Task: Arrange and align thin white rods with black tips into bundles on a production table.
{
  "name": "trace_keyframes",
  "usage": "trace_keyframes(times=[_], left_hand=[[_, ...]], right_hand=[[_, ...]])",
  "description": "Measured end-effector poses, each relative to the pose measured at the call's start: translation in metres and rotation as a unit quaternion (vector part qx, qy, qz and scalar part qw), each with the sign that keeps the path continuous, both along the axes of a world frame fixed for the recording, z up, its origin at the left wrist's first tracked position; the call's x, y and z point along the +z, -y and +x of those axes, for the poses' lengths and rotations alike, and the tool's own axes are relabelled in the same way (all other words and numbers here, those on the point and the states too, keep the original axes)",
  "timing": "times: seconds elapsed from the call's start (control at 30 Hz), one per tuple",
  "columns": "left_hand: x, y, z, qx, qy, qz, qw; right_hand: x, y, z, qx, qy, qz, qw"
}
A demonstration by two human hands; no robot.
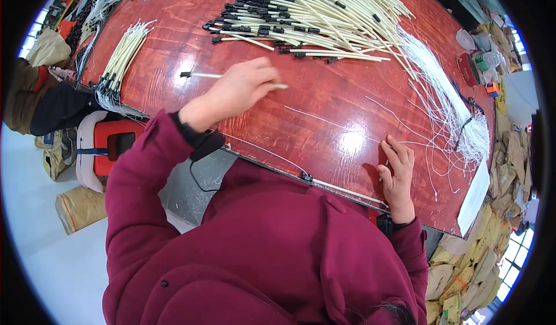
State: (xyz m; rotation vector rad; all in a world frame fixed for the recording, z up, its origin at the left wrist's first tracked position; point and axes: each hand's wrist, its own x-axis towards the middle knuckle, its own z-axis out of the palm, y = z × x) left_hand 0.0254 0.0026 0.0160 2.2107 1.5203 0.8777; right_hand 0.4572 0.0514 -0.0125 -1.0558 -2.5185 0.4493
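My left hand (246, 87) is closed around a thin cream rod (202, 75) with a black clip at its left end. The rod's other tip sticks out past my fingers, and its middle is hidden by the hand. My right hand (397, 171) rests near the table's front edge, its fingers apart. A thin white cord (330, 121) runs across the tabletop to the tips of those fingers; whether they touch it I cannot tell. Along the edge below lies another cream rod (347, 192) with a black clip (306, 176) and a white cord (263, 149) leading left from it.
A large heap of cream rods (324, 12) with black clips covers the far side of the red table (191, 108). White cords (431, 76) are bundled at the right, beside a white sheet (473, 197). A smaller rod bundle (127, 50) lies at the left, above a red stool (110, 145).
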Motion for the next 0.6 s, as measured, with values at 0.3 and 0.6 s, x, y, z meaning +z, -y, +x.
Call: trace_keyframes(times=[0.3,0.6], left_hand=[[-0.028,0.032,0.0,0.026,-0.028,-0.022,0.999],[-0.029,0.027,0.004,0.018,-0.025,-0.017,0.999]], right_hand=[[0.001,0.001,-0.001,-0.005,-0.001,-0.009,1.0],[0.008,0.002,-0.004,0.003,0.026,-0.021,0.999]])
